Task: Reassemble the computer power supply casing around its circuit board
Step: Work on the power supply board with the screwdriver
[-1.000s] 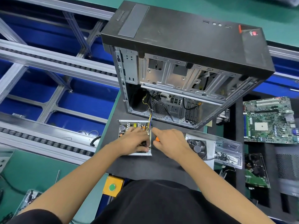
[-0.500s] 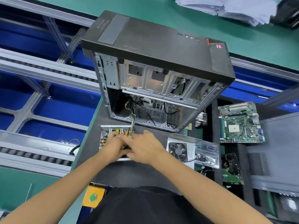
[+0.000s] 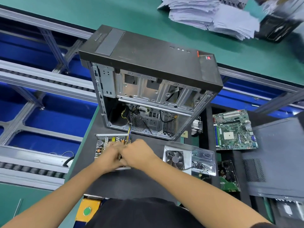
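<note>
Dark matte work mat (image 3: 125, 183) underfoot of everything here, set against a green bench (image 3: 164, 18) with blue conveyor bays and grey aluminium rails off to the left. Bare mat shows below and to the right of the hands, between them and the fan cover.

Centre stage: the open power supply tray (image 3: 98, 137), a shallow metal pan lying flat near the mat's left edge, its circuit board (image 3: 105, 143) face up and studded with capacitors and a copper coil. Both hands sit right on top of it, knuckles touching. The left hand (image 3: 109, 157) is curled over the board's middle; the right hand (image 3: 139, 155) is curled in beside it. What either one grips is hidden beneath the fingers — cannot tell.

A bundle of yellow and coloured wires (image 3: 129, 130) runs from the board up into the one black tower case (image 3: 153, 89), side open, bare perforated steel inside, standing just behind the tray.

To the right: one silver casing cover with a black fan (image 3: 175, 159), one clear plastic tray of screws (image 3: 204, 163), one green motherboard (image 3: 233, 129), and a dark side panel (image 3: 276, 155). Stacked white papers (image 3: 210, 15) top right.
</note>
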Motion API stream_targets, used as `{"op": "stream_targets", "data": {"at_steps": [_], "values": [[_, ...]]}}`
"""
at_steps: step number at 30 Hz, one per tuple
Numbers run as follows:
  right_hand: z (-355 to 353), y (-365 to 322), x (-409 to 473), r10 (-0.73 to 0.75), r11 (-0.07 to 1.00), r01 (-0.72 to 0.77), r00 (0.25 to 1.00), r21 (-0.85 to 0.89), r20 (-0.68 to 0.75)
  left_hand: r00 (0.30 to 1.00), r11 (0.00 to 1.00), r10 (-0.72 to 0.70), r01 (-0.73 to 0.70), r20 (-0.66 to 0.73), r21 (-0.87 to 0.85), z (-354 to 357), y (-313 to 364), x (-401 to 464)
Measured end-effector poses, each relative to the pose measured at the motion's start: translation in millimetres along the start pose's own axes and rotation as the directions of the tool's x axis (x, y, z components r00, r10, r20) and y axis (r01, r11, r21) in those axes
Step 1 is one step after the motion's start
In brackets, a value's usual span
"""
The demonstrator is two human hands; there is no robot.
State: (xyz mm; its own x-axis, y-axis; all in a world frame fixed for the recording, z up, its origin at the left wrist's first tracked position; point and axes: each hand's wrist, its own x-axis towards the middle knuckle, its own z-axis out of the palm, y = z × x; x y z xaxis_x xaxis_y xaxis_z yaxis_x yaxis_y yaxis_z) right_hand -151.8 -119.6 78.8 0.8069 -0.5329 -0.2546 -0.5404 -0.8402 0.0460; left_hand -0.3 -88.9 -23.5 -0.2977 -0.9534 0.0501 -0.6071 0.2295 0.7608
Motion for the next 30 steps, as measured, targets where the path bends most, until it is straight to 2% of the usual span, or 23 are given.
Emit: {"op": "stream_targets", "data": {"at_steps": [2,4,6,8,11,15,17,20,22,24,27,30], "values": [[-1.7,0.4,-2.2,-0.007,0.999,0.005,0.999,-0.051,-0.037,1.0,0.999,-0.001,0.001,0.0,-0.038,-0.5,-1.0,-1.2],[-2.3,5.2,-5.0,-0.068,0.997,0.066,0.996,-0.031,-0.061,1.0,0.997,-0.012,0.014,0.018,-0.081,-1.9,-4.2,-3.4],[-5.3,12.7,-5.8,-0.179,0.984,0.18,0.984,0.016,-0.021,0.999,0.999,0.036,-0.035,0.018,-0.039,-2.3,-3.5,-7.0],[-7.9,18.0,-5.5,-0.22,0.975,0.22,0.975,0.042,-0.009,0.998,0.999,0.043,-0.042,0.046,-0.025,-2.0,0.0,-7.5],[-5.3,17.6,-3.8,-0.173,0.983,0.174,0.985,0.053,-0.021,0.995,0.988,-0.098,0.1,0.025,-0.115,-3.2,1.9,-3.5],[-0.8,13.8,-2.7,-0.053,0.998,0.052,0.999,0.041,0.005,0.989,0.983,-0.138,0.143,0.055,-0.116,-9.3,9.4,3.7],[-1.4,16.6,-4.1,-0.046,0.999,0.046,0.999,0.022,0.015,0.985,0.98,-0.156,0.163,0.073,-0.113,-11.2,13.0,5.9],[-8.0,20.3,-7.7,-0.175,0.983,0.173,0.983,0.055,0.049,0.985,0.985,-0.083,0.104,0.151,-0.135,-14.7,15.5,2.5],[-14.0,25.7,-8.9,-0.3,0.954,0.299,0.949,0.027,0.098,0.964,0.983,-0.126,0.153,0.232,-0.098,-19.4,14.8,1.4],[-21.1,32.0,-9.2,-0.367,0.929,0.369,0.921,0.006,0.131,0.958,0.988,-0.106,0.132,0.266,-0.079,-22.1,17.4,1.1],[-21.9,37.0,-7.1,-0.352,0.936,0.353,0.932,0.0,0.085,0.973,0.992,-0.007,0.036,0.232,-0.12,-22.4,15.8,3.0],[-17.5,35.3,-3.9,-0.257,0.966,0.257,0.966,0.01,0.027,0.976,0.985,-0.061,0.093,0.209,-0.147,-25.9,14.4,2.6]]}}
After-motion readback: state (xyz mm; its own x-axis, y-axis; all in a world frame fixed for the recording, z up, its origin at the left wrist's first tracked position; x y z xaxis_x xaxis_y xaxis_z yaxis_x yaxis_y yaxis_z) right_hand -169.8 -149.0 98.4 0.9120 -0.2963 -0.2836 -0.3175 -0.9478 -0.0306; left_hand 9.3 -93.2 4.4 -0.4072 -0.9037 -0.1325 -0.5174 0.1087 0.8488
